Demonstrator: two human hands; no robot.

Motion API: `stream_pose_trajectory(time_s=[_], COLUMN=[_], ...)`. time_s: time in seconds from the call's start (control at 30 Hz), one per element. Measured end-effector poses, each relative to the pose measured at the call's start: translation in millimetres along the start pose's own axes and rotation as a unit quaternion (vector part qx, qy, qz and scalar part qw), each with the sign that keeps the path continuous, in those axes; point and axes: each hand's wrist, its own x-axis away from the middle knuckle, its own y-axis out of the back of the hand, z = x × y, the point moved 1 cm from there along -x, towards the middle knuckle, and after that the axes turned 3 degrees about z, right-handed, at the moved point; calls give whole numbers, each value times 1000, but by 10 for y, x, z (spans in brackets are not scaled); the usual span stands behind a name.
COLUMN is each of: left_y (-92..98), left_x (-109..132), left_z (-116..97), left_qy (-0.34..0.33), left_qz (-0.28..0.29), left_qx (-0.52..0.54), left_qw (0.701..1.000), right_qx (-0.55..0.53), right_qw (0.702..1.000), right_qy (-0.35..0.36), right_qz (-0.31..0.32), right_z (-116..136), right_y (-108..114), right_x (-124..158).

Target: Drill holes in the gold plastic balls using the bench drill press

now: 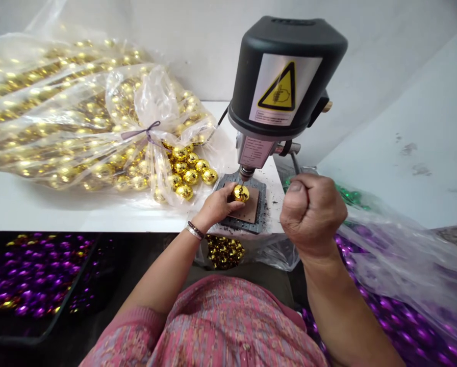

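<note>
Left hand [218, 206] pinches the gold ball [241, 193], seemingly steadying it under the twelve-o'clock chuck [246, 173], right hand [313, 211] clenched round the lever [296, 163] at three

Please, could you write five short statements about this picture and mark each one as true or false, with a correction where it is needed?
1. The left hand holds a gold ball below the drill chuck. True.
2. The right hand lies flat and open. False: the right hand is closed in a fist at the lever.
3. A purple ribbon is tied around the clear plastic bag. True.
4. The warning triangle is red. False: the warning triangle is yellow with a black border.
5. The bracelets are on the right wrist. False: the bracelets are on the left wrist.
</note>
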Motion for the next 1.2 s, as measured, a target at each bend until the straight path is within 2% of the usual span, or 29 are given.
stream_pose_trajectory(time_s=[0.23,0.4,0.63,0.73,0.83,0.9,0.97,1.03,1.13,1.2], left_y=[-4,6,20,4,-3,21,78,160,300,398], left_x=[6,10,25,13,24,78,184,330,536,585], left_z=[-9,-31,-58,-44,-37,-42,-46,-39,5,57], left_qy=[3,12,17,23,19,-2,-20,-35,-57,-46], left_qz=[-1,4,6,4,-7,-16,-15,23,128,149], left_qx=[15,20,9,12,21,35,44,39,14,4], left_qw=[1000,1000,1000,1000,1000,999,999,998,990,988], right_qx=[-60,-72,-116,-127,-136,-174,-184,-195,-221,-225], right_qw=[998,996,991,988,979,959,950,947,942,941], right_qy=[-2,-35,-22,-72,-150,-223,-251,-256,-254,-252], right_qz=[-31,-38,-59,-51,-29,-5,9,14,2,-6], right_z=[-34,-33,-19,-3,1,-10,-18,-23,-20,-9], right_y=[-104,-183,-288,-188,-23,58,96,96,68,56], right_x=[107,204,356,162,-250,-519,-693,-751,-705,-660])
